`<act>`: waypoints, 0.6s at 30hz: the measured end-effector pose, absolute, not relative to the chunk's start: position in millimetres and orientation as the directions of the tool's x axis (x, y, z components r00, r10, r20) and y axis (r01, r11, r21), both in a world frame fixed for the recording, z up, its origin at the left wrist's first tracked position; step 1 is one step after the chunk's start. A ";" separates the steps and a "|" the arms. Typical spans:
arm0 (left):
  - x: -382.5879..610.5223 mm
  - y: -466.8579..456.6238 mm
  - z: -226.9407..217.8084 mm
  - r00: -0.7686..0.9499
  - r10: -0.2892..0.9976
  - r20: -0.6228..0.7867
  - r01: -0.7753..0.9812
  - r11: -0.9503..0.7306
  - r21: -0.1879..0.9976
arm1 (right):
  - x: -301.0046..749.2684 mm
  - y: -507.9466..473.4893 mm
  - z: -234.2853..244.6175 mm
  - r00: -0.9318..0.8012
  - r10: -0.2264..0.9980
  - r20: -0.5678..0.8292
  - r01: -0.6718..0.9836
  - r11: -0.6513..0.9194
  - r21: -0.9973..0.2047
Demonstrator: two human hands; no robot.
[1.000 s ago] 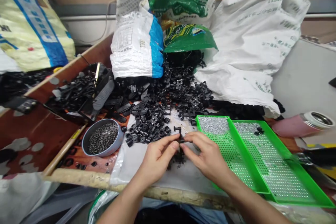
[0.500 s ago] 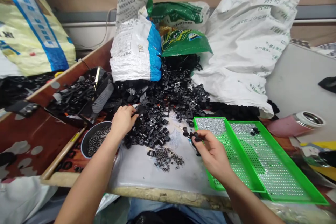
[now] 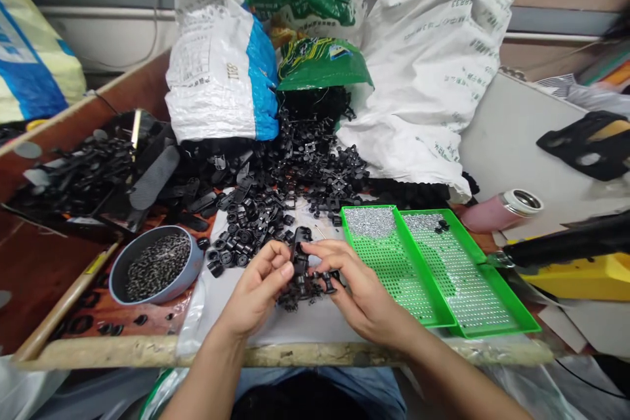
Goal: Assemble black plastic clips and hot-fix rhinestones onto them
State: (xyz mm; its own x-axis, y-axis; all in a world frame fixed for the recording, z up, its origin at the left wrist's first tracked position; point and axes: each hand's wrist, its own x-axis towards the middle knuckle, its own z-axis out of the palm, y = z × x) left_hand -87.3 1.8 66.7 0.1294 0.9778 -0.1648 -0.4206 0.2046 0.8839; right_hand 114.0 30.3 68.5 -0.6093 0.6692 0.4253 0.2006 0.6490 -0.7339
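Observation:
Over the front middle of the table my two hands are close together. My left hand [image 3: 263, 285] is closed, thumb and fingers pinching an elongated black plastic part [image 3: 298, 243] that stands up between the hands. My right hand [image 3: 361, 285] is closed on a small black plastic piece with round knobs [image 3: 329, 281], and its fingertips reach the left hand's part. A thin metal shaft [image 3: 319, 231] sticks out beyond the right fingers; its other end is hidden. Just below and behind the hands, a heap of small metal pieces [image 3: 290, 305] is partly covered.
Loose black plastic parts [image 3: 246, 230] are piled behind the hands. A blue-grey bowl [image 3: 191, 272] of small metal pieces stands left. Two green trays [image 3: 445, 312] lie right, a pink flask [image 3: 487, 213] beyond. White sacks [image 3: 418, 79] line the back; a wooden stick [image 3: 69, 308] lies left.
My left hand has come from the pile of black parts toward the middle, now with a black part in it. My right hand has moved left to meet it. The view has shifted.

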 end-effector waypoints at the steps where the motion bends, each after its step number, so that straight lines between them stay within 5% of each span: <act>1: -88.1 0.4 65.2 0.138 0.971 -0.193 -0.451 0.235 0.861 | 116.3 29.3 69.8 -0.633 0.657 0.410 0.204 0.653 -0.730; 5: -87.1 -3.5 63.3 0.144 0.948 -0.284 -0.511 0.317 0.799 | 121.5 33.3 71.8 -0.672 0.650 0.355 0.172 0.603 -0.779; 8: -84.3 -6.1 65.6 0.165 0.924 -0.345 -0.538 0.377 0.754 | 122.7 44.8 68.7 -0.478 0.820 0.316 0.189 0.447 -0.874; 11: -81.9 -8.7 68.1 0.198 0.917 -0.348 -0.550 0.397 0.734 | 121.4 56.8 66.5 -0.332 0.934 0.132 0.139 0.187 -0.973; 18: -78.9 -10.9 68.1 0.232 0.907 -0.351 -0.601 0.417 0.682 | 113.9 63.0 69.5 -0.387 0.921 -0.051 -0.009 -0.059 -0.998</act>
State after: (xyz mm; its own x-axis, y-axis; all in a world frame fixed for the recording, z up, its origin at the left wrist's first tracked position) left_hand -78.9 -10.9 68.1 0.2317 0.9072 -0.3510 -0.6012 0.4172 0.6816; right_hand 113.9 63.0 69.5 -0.3873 0.9205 -0.0510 -0.0088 -0.0589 -0.9982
